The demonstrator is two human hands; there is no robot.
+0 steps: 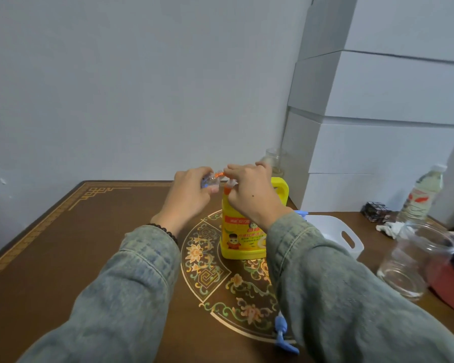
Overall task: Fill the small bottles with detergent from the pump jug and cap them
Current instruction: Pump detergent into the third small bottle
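A yellow detergent jug point(240, 231) with an orange pump stands upright at the middle of the brown table point(63, 244). My left hand point(192, 189) grips a small clear bottle point(210, 180), held up to the left of the jug's top at the pump spout point(220, 174). My right hand point(249, 189) rests on top of the pump head and hides most of it. A blue spray cap point(283, 334) lies on the table near my right forearm.
A white handled basket point(349, 237) sits right of the jug. A large clear jar point(414, 260), a plastic drink bottle point(422, 195), a dark cube point(376, 210) and crumpled tissue point(389, 229) occupy the right side. White boxes point(378, 127) are stacked behind; a glass jar point(274, 159) stands by the wall.
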